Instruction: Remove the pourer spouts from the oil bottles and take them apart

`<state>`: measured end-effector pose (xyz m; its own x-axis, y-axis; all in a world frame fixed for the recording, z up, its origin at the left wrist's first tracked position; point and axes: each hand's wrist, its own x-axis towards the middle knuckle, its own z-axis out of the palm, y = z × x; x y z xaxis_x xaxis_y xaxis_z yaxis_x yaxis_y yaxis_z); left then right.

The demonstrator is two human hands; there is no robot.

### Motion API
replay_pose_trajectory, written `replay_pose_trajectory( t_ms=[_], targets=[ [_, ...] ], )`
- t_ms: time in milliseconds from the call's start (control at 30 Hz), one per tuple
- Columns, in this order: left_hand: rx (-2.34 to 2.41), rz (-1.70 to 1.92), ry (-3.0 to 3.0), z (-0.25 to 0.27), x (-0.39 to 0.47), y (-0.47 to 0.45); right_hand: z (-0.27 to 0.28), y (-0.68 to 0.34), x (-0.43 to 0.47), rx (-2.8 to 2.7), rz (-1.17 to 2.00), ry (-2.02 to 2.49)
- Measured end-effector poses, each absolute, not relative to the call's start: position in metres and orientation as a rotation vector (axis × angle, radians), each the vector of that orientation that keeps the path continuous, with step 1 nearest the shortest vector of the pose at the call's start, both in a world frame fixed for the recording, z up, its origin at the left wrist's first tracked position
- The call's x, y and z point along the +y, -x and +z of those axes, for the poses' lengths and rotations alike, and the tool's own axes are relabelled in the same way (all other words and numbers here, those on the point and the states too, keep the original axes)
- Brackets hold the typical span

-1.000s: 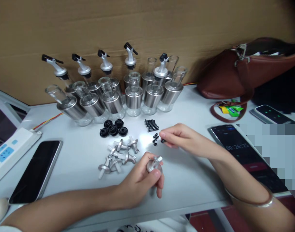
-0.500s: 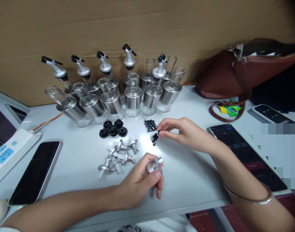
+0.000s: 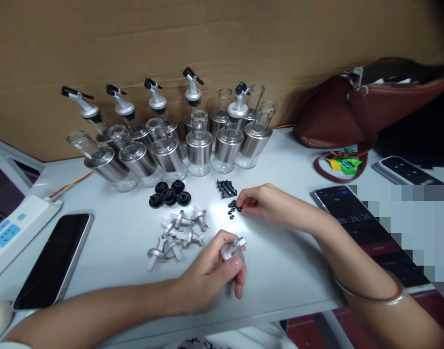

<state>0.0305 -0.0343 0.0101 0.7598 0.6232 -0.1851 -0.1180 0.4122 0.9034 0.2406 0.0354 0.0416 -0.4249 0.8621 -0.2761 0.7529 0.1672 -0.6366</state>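
Note:
My left hand (image 3: 218, 271) is closed around a silver pourer spout (image 3: 233, 249), its short tube pointing up and to the right. My right hand (image 3: 260, 203) reaches down to the table with thumb and finger pinched at a small black rubber plug (image 3: 239, 209). Right beside those fingertips lie several more small black plugs (image 3: 231, 211). Just behind them is a bunch of black lever caps (image 3: 226, 188). More silver pourer spouts (image 3: 174, 248) lie loose left of my left hand, and black ribbed stoppers (image 3: 169, 196) sit in a cluster behind them.
Glass oil bottles with metal sleeves (image 3: 199, 148) stand along the cardboard wall (image 3: 222, 43), several topped with pourers. A phone (image 3: 54, 259) and a power strip (image 3: 16, 230) lie at left. At right are a brown bag (image 3: 330, 114), a timer phone (image 3: 356, 218) and candy wrappers (image 3: 347, 165).
My right hand has moved slightly down and toward me, from beside the lever caps to the small black plugs. My left hand keeps the pourer spout in the same place.

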Motion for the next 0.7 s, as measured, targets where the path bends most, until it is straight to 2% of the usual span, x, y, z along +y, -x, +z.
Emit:
replay_pose_trajectory(
  t_ms=[233,700],
  targets=[
    [0.575,0.498,-1.029,0.011,-0.035,-0.031,0.036,-0.24,0.034,-2.31,0.887,1.551],
    [0.565,0.489,-1.039,0.011,-0.034,-0.031,0.02,-0.225,0.028,-2.332,0.792,1.473]
  ],
)
